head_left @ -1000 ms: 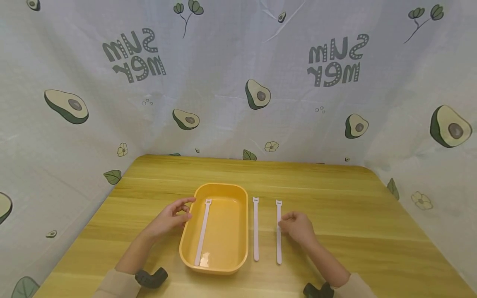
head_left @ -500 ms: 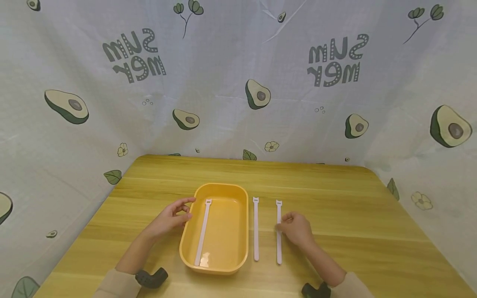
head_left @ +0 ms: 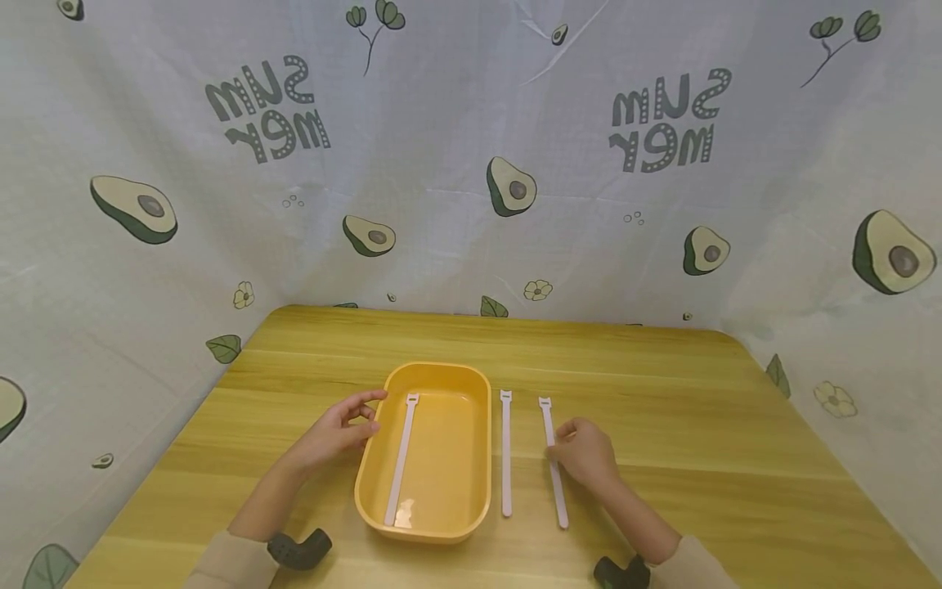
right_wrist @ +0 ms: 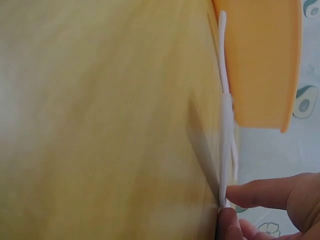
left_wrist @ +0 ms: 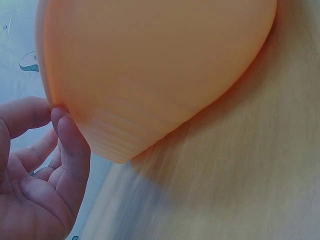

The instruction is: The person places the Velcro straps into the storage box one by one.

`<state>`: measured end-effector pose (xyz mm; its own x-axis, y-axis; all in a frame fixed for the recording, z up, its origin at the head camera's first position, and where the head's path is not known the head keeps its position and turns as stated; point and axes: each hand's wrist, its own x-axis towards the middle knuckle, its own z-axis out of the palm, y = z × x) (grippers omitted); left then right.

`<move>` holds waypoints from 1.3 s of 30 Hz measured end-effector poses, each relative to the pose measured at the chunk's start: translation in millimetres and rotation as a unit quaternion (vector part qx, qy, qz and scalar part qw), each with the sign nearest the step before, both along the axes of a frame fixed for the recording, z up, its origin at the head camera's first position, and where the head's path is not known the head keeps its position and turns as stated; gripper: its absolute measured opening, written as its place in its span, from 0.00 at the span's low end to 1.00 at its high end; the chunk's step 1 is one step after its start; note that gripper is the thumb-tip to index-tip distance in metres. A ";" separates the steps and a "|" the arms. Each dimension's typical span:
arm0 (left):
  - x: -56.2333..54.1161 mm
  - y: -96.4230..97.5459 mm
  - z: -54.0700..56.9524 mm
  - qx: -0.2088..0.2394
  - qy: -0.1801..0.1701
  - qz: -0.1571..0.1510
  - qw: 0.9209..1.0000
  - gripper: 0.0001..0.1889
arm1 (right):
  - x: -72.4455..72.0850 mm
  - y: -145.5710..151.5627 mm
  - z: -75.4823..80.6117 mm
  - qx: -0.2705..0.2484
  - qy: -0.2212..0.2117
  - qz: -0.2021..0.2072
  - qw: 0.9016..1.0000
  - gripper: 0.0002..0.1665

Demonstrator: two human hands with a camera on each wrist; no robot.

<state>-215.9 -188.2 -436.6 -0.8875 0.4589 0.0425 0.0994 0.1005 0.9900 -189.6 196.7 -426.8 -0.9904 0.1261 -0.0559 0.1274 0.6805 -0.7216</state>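
My right hand (head_left: 586, 451) pinches a white hook-and-loop cable tie (head_left: 558, 495) between thumb and fingers near its middle. In the right wrist view this cable tie (right_wrist: 227, 145) stands slightly off the wooden surface, with its shadow beside it. A second cable tie (head_left: 506, 458) lies straight on the table between that hand and a yellow tray (head_left: 482, 499). Inside the tray, along its left side, rests a third cable tie (head_left: 401, 458). My left hand (head_left: 342, 429) holds the tray's left rim; the left wrist view has its thumb (left_wrist: 72, 142) against the outer wall.
The wood-grain table (head_left: 699, 393) extends around the tray to both sides and behind it. A white curtain (head_left: 441, 270) printed with avocados hangs along the back and sides. Dark curved devices (head_left: 299, 550) sit at both wrists.
The cable tie at my right hand has turned: its slotted head has swung left and its tail right. My right fingers have taken hold of it. The left hand and tray stay put.
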 end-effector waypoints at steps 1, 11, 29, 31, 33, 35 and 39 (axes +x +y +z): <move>0.0 0.0 0.1 0.000 0.000 0.000 1.000 0.29 | 0.1 -0.1 0.1 0.001 0.000 0.001 1.000 0.17; -0.1 0.6 0.7 0.002 -0.003 -0.003 1.000 0.29 | 1.7 -2.1 1.3 -0.024 -0.014 0.013 1.000 0.17; 1.4 0.1 0.8 0.004 -0.003 -0.003 1.000 0.29 | -3.3 10.3 15.6 -0.215 -0.075 -0.020 0.973 0.17; 1.6 -0.1 0.8 0.006 -0.002 -0.004 1.000 0.29 | -2.4 9.8 19.1 -0.226 -0.082 -0.021 0.971 0.18; 1.5 -0.2 0.8 0.006 0.000 -0.006 1.000 0.29 | -1.9 9.3 21.6 -0.231 -0.086 -0.019 0.969 0.18; 1.2 -0.1 0.7 0.006 0.001 -0.007 1.000 0.29 | -1.3 8.8 23.5 -0.237 -0.086 -0.015 0.968 0.18; 0.9 0.1 0.8 0.007 0.001 -0.009 1.000 0.29 | 0.5 7.2 27.2 -0.252 -0.086 -0.010 0.964 0.17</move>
